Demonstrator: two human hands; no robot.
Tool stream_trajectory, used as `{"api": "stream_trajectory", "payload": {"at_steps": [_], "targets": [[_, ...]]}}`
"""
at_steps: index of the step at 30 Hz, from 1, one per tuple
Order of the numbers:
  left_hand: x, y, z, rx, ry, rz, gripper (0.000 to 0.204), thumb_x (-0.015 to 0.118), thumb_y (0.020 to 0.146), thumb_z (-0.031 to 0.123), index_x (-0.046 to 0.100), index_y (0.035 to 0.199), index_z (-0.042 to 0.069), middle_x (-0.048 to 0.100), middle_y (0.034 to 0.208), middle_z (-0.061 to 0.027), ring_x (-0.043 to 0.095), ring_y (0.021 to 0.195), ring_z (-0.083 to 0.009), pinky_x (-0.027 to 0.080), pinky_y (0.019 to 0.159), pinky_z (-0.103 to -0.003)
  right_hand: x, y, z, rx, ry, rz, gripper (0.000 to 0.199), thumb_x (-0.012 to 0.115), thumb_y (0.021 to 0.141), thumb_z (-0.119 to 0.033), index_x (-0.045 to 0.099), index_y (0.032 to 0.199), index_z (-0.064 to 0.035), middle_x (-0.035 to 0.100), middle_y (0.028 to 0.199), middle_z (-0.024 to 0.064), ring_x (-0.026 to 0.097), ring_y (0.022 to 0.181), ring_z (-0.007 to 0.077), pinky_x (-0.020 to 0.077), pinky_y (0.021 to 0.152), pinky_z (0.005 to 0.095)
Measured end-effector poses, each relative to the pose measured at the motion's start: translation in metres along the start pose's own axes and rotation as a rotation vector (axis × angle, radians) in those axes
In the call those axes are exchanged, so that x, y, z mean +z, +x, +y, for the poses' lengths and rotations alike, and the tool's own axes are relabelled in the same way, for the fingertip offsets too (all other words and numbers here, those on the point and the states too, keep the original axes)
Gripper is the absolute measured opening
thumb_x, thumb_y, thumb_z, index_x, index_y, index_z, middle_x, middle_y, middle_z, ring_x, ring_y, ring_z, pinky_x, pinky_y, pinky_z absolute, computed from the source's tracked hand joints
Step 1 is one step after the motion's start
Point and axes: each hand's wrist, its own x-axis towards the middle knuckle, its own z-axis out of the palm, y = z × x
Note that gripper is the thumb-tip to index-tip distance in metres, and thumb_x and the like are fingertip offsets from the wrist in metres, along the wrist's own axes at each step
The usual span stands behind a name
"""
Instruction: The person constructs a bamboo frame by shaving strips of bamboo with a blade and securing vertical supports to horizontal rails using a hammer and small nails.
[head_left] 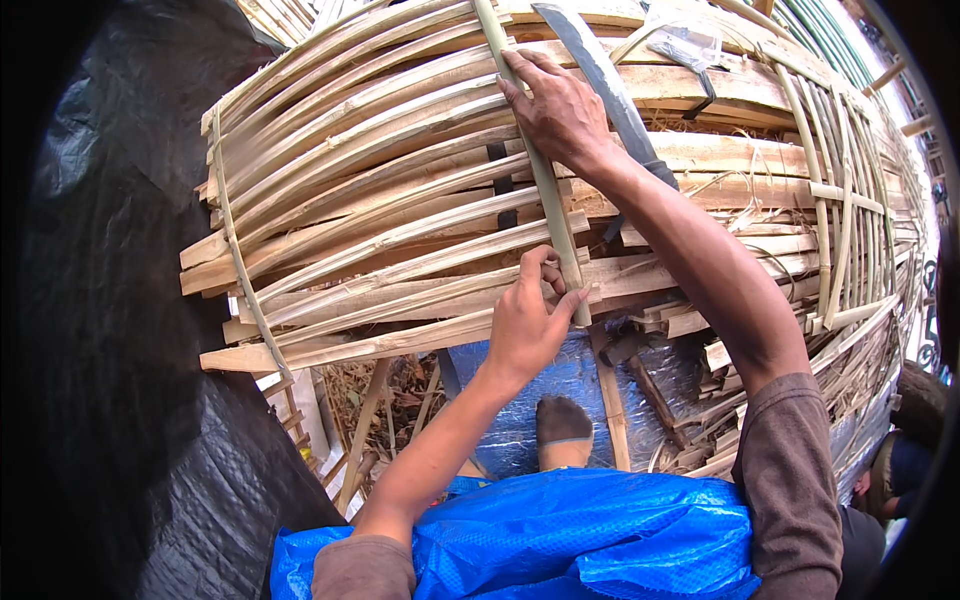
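Head view has, in its upper middle, a green bamboo strip [552,200], which lies across many pale wooden slats [400,247] and passes beneath both hands. Left grip [530,325] is at the lower end of this strip; its thumb rests on the strip and its index finger is bent, but I cannot tell if it pinches. Right grip [565,115] is farther up the same strip, with fingers and thumb laid upon it; whether they close around it, I cannot tell. The slats spread leftward from both grips, and near their far left ends a thin strip [237,255] crosses them. Just to the right of the right grip lies a long grey flat piece [590,70], and beyond it a clear plastic bag [690,45]. Below the left grip are a foot in a dark sock [563,422] and, nearer the body, a bright blue sheet [600,525]. Well to the left, a black sheet [110,330] hangs.
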Motion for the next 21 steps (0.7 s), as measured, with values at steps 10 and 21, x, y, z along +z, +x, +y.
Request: {"api": "stream_trajectory", "payload": {"at_steps": [10, 21], "targets": [[-0.005, -0.007, 0.011, 0.319, 0.652, 0.133, 0.053, 0.079, 0.086, 0.034, 0.064, 0.131, 0.011, 0.068, 0.112, -0.0052, 0.064, 0.088, -0.0217, 0.047, 0.077, -0.038, 0.003, 0.001, 0.005, -0.065, -0.037, 0.020, 0.047, 0.052, 0.104, -0.041, 0.059, 0.142, -0.0142, 0.059, 0.144, 0.0068, 0.066, 0.116, 0.0341, 0.0538, 0.099, 0.0440], [-0.010, -0.008, -0.019, 0.507, 0.826, 0.091, 0.092, 0.073, 0.074, 0.074, 0.053, 0.150, 0.026, 0.041, 0.161, 0.0025, 0.037, 0.136, -0.0248, 0.023, 0.106, -0.046, -0.002, 0.003, 0.000, -0.058, -0.059, -0.041, 0.051, 0.053, 0.104, -0.042, 0.054, 0.146, -0.0124, 0.054, 0.149, 0.0090, 0.063, 0.121, 0.0373, 0.0524, 0.101, 0.0464]]}}
